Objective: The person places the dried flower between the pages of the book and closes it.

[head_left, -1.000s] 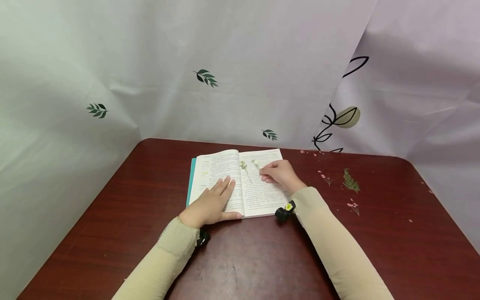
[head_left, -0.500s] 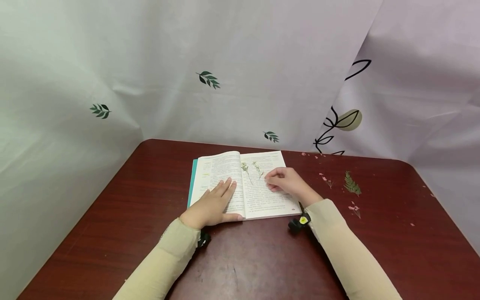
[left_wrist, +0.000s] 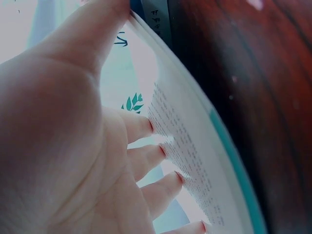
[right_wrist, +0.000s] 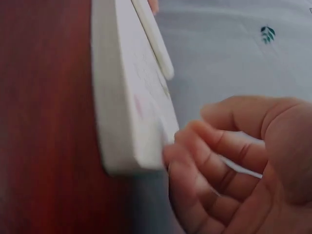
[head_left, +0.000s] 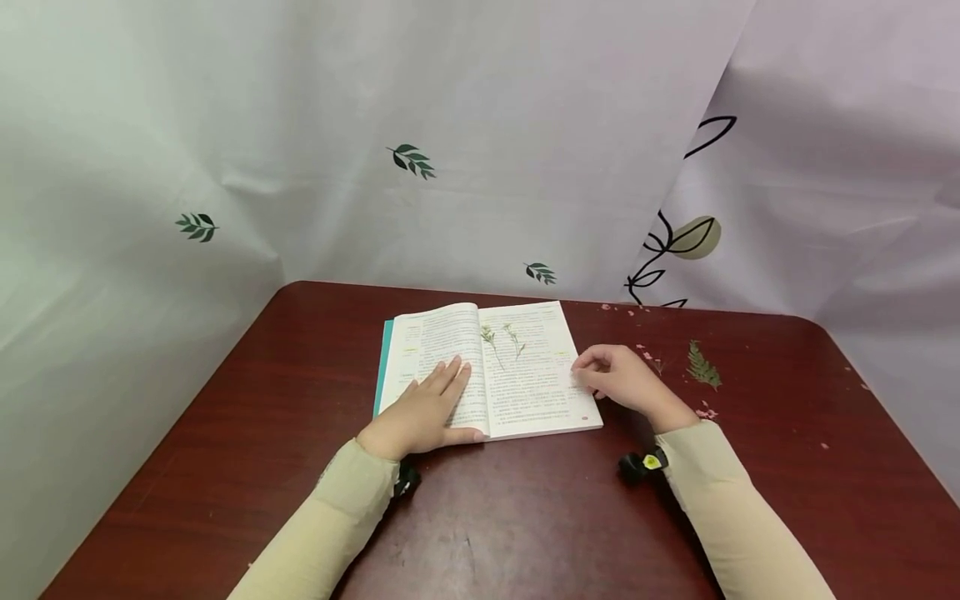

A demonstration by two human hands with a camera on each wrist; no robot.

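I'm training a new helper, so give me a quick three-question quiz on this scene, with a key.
1. True or false: the left hand rests on the open book.
2. How many flower sprigs lie on the book's right page?
3. The green fern leaf lies: A, on the book; B, under the left hand; C, on the table, right of the book.

Key: 1, true; 2, two; 3, C.

Book text (head_left: 528,398) — illegibly small

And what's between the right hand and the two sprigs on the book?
In the head view, only a printed stretch of the right page separates the right hand from the sprigs.
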